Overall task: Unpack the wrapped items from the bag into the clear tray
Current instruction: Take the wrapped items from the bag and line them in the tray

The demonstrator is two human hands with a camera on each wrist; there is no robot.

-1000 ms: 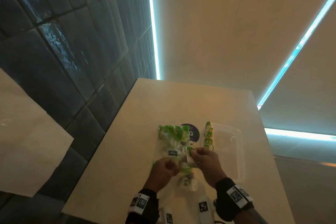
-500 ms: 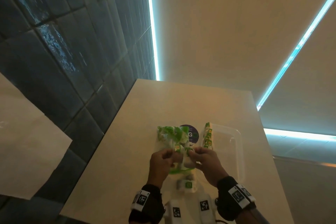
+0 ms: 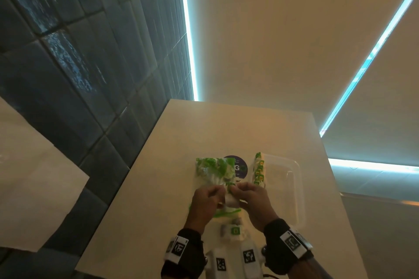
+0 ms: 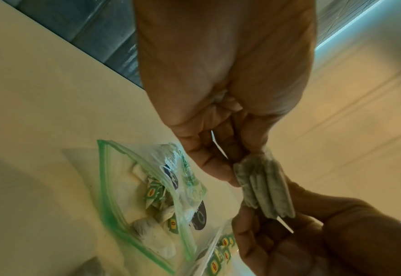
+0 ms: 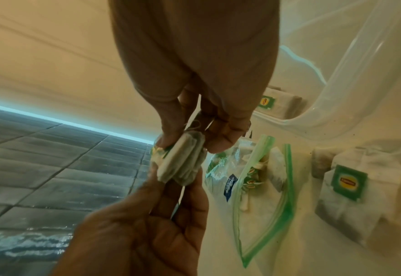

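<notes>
A clear zip bag (image 3: 213,172) with a green seal lies open on the table, with several tagged tea bags inside (image 4: 156,198). Both hands meet just above its mouth. My left hand (image 3: 209,197) and right hand (image 3: 249,197) each pinch the same small stack of tea bags (image 3: 231,199). The stack shows grey-white between the fingertips (image 4: 263,186) (image 5: 183,164). The clear tray (image 3: 292,179) stands to the right of the bag. A row of tea bags (image 3: 258,170) stands along its left wall.
Loose tea bags with green tags (image 3: 234,231) (image 5: 359,196) lie on the table near the front edge, between my wrists. A dark round sticker (image 3: 238,165) sits on the table behind the bag. A dark tiled wall runs along the left.
My left hand has left the bag's lower edge and come up to the right hand. Both now pinch the stack together above the bag.
</notes>
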